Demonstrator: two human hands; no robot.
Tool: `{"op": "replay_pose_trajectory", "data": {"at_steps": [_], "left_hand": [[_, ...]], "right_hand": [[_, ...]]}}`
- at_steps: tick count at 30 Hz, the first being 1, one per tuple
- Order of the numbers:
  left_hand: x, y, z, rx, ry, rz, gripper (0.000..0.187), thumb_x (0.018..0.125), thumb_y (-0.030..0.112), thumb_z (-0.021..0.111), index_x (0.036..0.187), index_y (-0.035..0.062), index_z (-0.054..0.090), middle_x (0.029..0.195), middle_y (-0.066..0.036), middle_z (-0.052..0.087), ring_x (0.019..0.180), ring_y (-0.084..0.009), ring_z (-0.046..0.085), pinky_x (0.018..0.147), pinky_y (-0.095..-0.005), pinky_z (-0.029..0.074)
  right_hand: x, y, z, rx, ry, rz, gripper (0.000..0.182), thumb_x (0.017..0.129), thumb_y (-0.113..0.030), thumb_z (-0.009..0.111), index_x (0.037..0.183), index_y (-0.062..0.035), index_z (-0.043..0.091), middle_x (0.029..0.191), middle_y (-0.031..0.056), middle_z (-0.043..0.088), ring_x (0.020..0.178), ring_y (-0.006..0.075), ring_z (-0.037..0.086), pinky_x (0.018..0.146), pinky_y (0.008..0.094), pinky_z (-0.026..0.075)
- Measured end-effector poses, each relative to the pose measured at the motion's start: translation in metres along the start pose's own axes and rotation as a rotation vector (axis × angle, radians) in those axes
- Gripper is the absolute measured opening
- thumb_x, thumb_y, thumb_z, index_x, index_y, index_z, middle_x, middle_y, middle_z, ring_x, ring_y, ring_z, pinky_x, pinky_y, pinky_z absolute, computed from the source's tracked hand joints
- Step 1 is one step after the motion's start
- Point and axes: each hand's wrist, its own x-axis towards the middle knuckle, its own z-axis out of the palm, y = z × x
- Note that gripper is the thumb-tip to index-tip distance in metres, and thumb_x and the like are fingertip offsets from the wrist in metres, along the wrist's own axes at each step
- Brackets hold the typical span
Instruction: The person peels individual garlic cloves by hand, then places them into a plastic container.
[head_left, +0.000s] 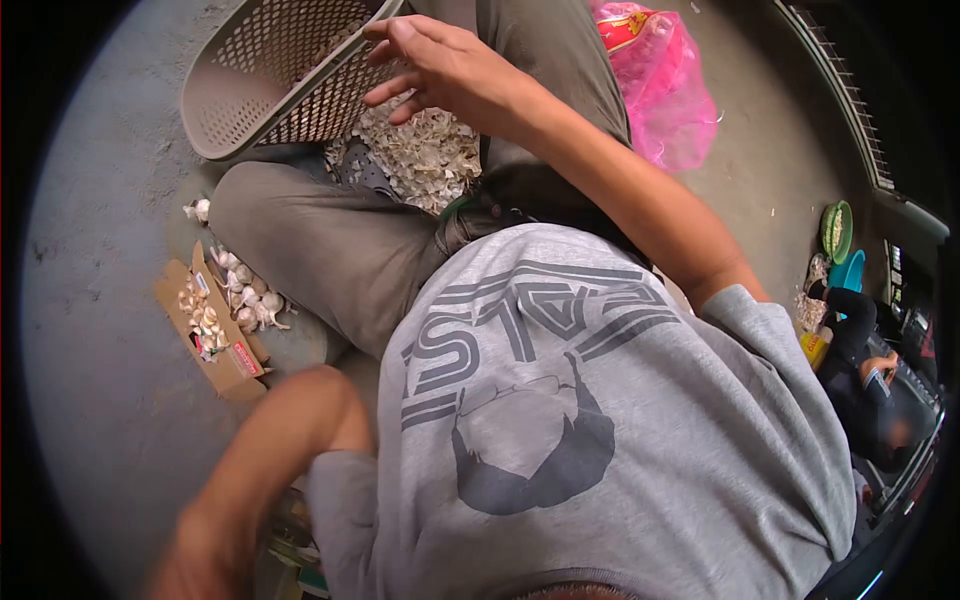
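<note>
My right hand [425,65] is over the near rim of a beige perforated basket [225,105], fingers apart and nothing visible in them. Below it, a heap of pale garlic skins [425,155] lies between my legs. My left forearm reaches to the lower left edge, blurred, and its hand is out of view. Beside my left knee sit several whole garlic bulbs [245,290]. A cardboard box [235,370] next to them holds loose garlic cloves [200,315].
A pink mesh bag [665,95] lies beyond my right leg. At the far right a person [865,370] sits near a green basket [837,230] and a blue basin [850,272]. A single bulb [198,210] rests on the floor near my left knee.
</note>
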Motion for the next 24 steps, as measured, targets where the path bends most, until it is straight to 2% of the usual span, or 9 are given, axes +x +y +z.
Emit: {"op": "replay_pose_trajectory", "data": {"at_steps": [4,5,9,12,14,16,18,23,24], "left_hand": [[-0.184,-0.14,-0.038,0.858,0.105,-0.788,0.037,0.106,0.028,0.042,0.125,-0.0022,0.033,0.134,-0.019,0.043,0.13,-0.0306,0.043,0.116,-0.0426,0.033],[-0.235,-0.165,-0.048,0.903,0.105,-0.943,0.045,0.108,0.031,0.038,0.137,-0.0019,0.027,0.144,-0.019,0.036,0.137,-0.0305,0.038,0.119,-0.042,0.029],[-0.263,-0.166,-0.077,1.161,-0.275,-0.725,0.073,0.11,0.053,0.035,0.158,-0.0016,0.025,0.16,-0.02,0.033,0.15,-0.0321,0.034,0.123,-0.044,0.028],[-0.173,-0.166,-0.02,0.131,0.639,-0.951,0.086,0.103,0.068,0.04,0.153,-0.0016,0.039,0.155,-0.017,0.043,0.146,-0.0296,0.039,0.12,-0.0443,0.032],[-0.165,-0.159,-0.018,0.354,0.347,-0.911,0.1,0.098,0.078,0.029,0.157,-0.0026,0.033,0.159,-0.02,0.038,0.149,-0.0348,0.035,0.122,-0.052,0.025],[-0.173,-0.169,-0.019,0.791,-0.037,-0.827,0.104,0.097,0.081,0.027,0.158,-0.0028,0.032,0.16,-0.021,0.036,0.15,-0.0352,0.034,0.122,-0.0537,0.023],[-0.221,-0.182,-0.067,1.475,-0.577,-0.63,0.095,0.1,0.075,0.034,0.156,-0.0024,0.036,0.157,-0.019,0.042,0.145,-0.0318,0.043,0.12,-0.0521,0.03],[-0.274,-0.178,-0.144,0.569,0.406,-1.132,0.056,0.111,0.039,0.045,0.14,-0.0089,0.047,0.14,-0.022,0.053,0.123,-0.0347,0.062,0.092,-0.0388,0.058],[-0.258,-0.186,-0.121,0.758,0.436,-1.213,0.079,0.107,0.062,0.04,0.148,-0.0044,0.046,0.146,-0.022,0.051,0.123,-0.0337,0.061,0.093,-0.0405,0.054]], "right_hand": [[0.063,0.011,0.024,0.449,-0.219,-0.002,0.104,0.098,-0.076,0.04,0.162,0.0019,0.015,0.166,0.0288,0.022,0.155,0.0412,0.025,0.126,0.0408,0.021],[0.068,-0.005,0.039,0.064,-0.069,-0.213,0.102,0.099,-0.075,0.039,0.16,0.0045,0.021,0.164,0.0323,0.024,0.154,0.0437,0.024,0.126,0.0443,0.02],[0.019,-0.054,0.073,-0.839,-0.01,-0.85,0.094,0.103,-0.066,0.038,0.157,0.0097,0.026,0.16,0.0372,0.028,0.153,0.0475,0.023,0.125,0.0496,0.018],[0.037,-0.025,0.053,-0.989,0.033,-0.728,0.094,0.103,-0.067,0.038,0.158,0.0074,0.025,0.16,0.0357,0.029,0.153,0.048,0.022,0.125,0.0522,0.016],[0.136,0.099,-0.039,-0.78,0.074,-0.867,0.093,0.101,-0.073,0.032,0.163,-0.0039,0.024,0.162,0.0293,0.031,0.153,0.05,0.02,0.122,0.0652,0.011],[0.089,0.025,-0.009,0.295,0.059,0.174,0.091,0.102,-0.073,0.028,0.163,-0.0059,0.021,0.168,0.0204,0.024,0.155,0.0489,0.013,0.123,0.0667,-0.001],[0.04,-0.018,0.036,0.693,-0.253,-0.018,0.05,0.105,-0.049,0.054,0.102,0.0002,0.064,0.095,0.0117,0.072,0.096,0.0222,0.068,0.086,0.0333,0.055],[-0.011,-0.044,0.003,0.363,-0.338,-0.136,0.075,0.106,-0.059,0.043,0.125,0.0104,0.063,0.11,0.0192,0.074,0.077,0.0215,0.073,0.071,0.0317,0.059],[-0.031,-0.059,-0.022,0.414,-0.421,-0.04,0.077,0.106,-0.058,0.044,0.135,0.0129,0.058,0.115,0.0218,0.073,0.075,0.0223,0.074,0.069,0.0307,0.06]]}}
